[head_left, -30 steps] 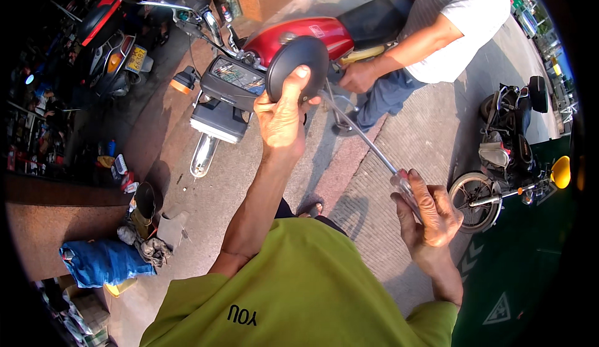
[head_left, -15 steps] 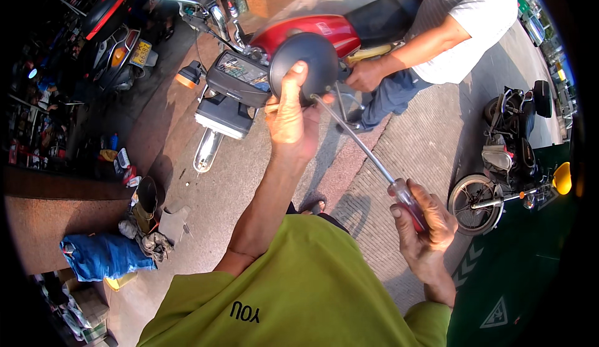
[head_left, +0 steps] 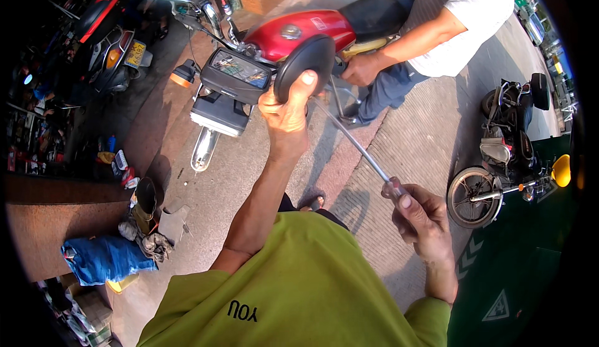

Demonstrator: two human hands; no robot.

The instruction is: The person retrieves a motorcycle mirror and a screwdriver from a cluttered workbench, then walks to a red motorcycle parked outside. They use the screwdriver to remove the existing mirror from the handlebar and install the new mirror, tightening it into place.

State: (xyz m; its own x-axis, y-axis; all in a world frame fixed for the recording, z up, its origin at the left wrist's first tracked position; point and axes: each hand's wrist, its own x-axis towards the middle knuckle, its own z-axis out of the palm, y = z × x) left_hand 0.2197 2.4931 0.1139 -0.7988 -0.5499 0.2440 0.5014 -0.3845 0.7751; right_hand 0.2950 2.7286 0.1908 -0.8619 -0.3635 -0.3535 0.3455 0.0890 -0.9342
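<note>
My left hand point(head_left: 286, 111) is closed around the lower edge of a round black domed housing point(head_left: 313, 55), which looks like the back of a mirror. Its thumb presses on the dome. In my right hand point(head_left: 425, 217) is a screwdriver point(head_left: 357, 144) with a long metal shaft and a clear and red handle, gripped by the fingers and thumb. The shaft slants up and left to the housing's lower edge; whether its tip touches is hidden near my left hand. Behind the housing stands a red motorcycle point(head_left: 331, 28) with a black front box point(head_left: 237, 76).
Another person in a light shirt point(head_left: 477, 32) stands beside the motorcycle, a hand point(head_left: 362, 71) near its side. At right is a second motorcycle point(head_left: 511, 141); a scooter point(head_left: 115, 54) stands far left. A blue bag point(head_left: 106, 260) lies by a rusty metal surface point(head_left: 68, 222).
The black housing has tilted, turning more edge-on. My right hand has shifted slightly left and its grip on the screwdriver handle has rolled round, thumb now on top.
</note>
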